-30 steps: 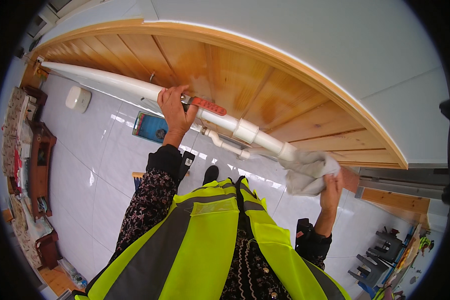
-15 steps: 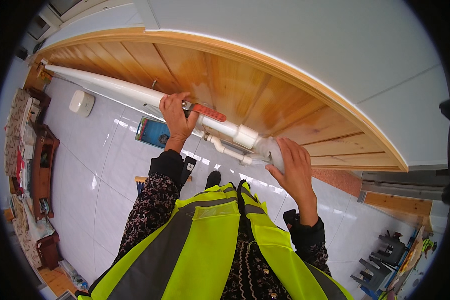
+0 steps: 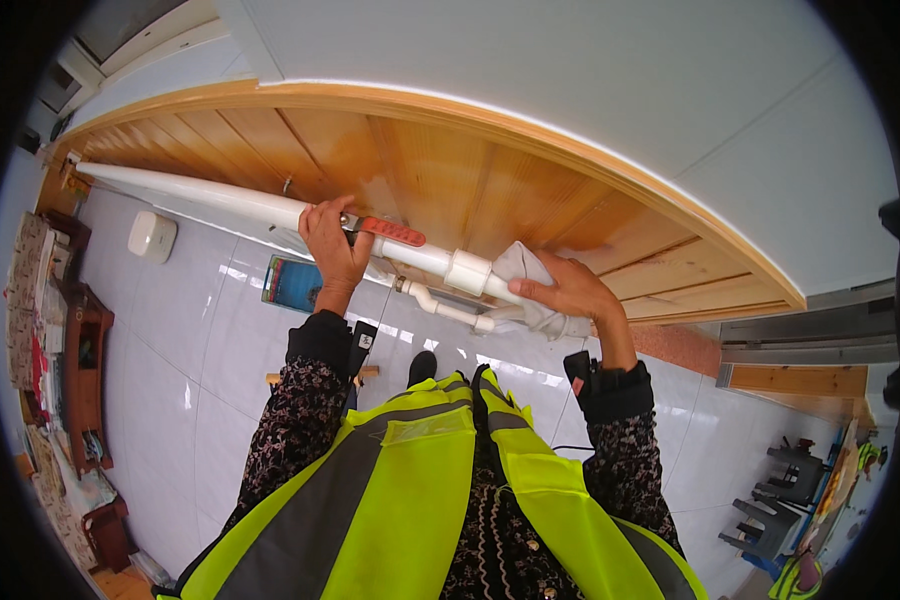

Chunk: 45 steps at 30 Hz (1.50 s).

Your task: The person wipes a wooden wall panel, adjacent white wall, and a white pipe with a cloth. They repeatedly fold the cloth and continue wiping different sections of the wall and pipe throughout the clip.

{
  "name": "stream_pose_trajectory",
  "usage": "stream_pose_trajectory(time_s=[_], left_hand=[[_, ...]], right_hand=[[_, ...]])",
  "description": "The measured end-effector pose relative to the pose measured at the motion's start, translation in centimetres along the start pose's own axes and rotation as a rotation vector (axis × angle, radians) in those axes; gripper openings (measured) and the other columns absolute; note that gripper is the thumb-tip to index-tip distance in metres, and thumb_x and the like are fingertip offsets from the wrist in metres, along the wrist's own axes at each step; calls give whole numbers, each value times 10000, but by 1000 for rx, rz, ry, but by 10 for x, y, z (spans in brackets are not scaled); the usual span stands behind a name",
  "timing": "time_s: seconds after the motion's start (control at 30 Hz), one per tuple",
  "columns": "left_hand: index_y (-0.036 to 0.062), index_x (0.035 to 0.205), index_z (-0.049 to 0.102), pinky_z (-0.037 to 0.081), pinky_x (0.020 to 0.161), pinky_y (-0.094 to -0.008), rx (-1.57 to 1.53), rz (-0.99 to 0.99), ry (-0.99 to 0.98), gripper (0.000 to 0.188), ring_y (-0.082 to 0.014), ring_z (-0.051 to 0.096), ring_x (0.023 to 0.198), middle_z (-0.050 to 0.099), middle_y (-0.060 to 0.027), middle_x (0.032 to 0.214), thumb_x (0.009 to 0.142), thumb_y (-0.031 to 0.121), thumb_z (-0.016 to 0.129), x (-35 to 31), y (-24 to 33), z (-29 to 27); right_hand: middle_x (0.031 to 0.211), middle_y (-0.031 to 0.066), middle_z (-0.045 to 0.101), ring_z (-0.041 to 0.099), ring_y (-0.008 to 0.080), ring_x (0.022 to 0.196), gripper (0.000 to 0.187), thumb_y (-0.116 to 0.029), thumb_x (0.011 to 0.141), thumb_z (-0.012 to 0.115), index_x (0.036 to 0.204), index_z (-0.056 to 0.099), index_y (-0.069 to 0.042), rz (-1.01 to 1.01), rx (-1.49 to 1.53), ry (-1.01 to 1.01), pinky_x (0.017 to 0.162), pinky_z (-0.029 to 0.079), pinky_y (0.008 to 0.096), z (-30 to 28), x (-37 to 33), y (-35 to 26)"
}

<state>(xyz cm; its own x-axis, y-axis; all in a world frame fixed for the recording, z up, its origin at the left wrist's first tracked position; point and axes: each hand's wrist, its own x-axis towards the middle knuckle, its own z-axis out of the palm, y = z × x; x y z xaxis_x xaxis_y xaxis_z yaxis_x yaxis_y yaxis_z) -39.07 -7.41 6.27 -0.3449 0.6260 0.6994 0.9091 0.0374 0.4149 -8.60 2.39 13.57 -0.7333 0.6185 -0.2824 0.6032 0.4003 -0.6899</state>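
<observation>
A thick white pipe (image 3: pixel 416 257) runs along the wood-panelled wall, with a red valve handle (image 3: pixel 392 231) and a wider white coupling (image 3: pixel 467 272) on it. My left hand (image 3: pixel 334 242) is closed around the pipe just left of the valve handle. To the right of the coupling, my right hand (image 3: pixel 574 292) presses a pale grey cloth (image 3: pixel 522 264) against the pipe, thumb in front and fingers behind. Part of the cloth sticks up above the pipe, and the rest hangs below it. My right fingertips are hidden.
Below the thick pipe runs a thinner white pipe (image 3: pixel 440 303) with bends. A blue tray (image 3: pixel 294 284) and a white bin (image 3: pixel 153 237) stand on the tiled floor. Brown wooden furniture (image 3: pixel 88 370) lines the left side; dark grey stools (image 3: pixel 765 522) are at the lower right.
My right hand has turned, its fingers now pointing left over the pipe. More cloth shows above and below the pipe. My left hand keeps its hold beside the valve.
</observation>
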Motion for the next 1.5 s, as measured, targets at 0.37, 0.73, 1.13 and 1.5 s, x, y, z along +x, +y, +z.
stream_pose_trajectory(time_s=[0.37,0.73,1.13,1.5], left_hand=[[50,1008,523,235,976,-452,-22,-5,-19,394,-284,462,954,543,-95,907,694,284,569,0,-1,-3],[44,1007,517,230,981,-444,-26,1,-19,407,-270,483,926,548,-95,895,677,275,575,2,4,-6],[59,1008,529,235,980,-436,-28,-11,-1,394,-265,480,932,545,-81,872,678,270,578,3,5,-6],[25,1153,455,222,990,-436,-27,-10,-146,543,-292,427,1029,533,-107,1010,709,285,628,6,7,-18]], right_hand=[[1122,126,523,489,289,1051,572,-154,637,699,1162,490,-72,-293,-505,585,910,356,391,60,-36,-5],[1093,150,503,503,319,971,782,-77,547,753,1249,411,-80,-304,-768,475,850,404,400,56,-28,-12],[982,215,596,581,342,917,719,-349,622,745,1188,444,-24,-135,51,-214,777,459,374,-2,19,-12],[1140,182,490,506,309,997,418,-83,771,495,1188,462,-59,-384,-880,776,904,370,425,87,-25,-10]])
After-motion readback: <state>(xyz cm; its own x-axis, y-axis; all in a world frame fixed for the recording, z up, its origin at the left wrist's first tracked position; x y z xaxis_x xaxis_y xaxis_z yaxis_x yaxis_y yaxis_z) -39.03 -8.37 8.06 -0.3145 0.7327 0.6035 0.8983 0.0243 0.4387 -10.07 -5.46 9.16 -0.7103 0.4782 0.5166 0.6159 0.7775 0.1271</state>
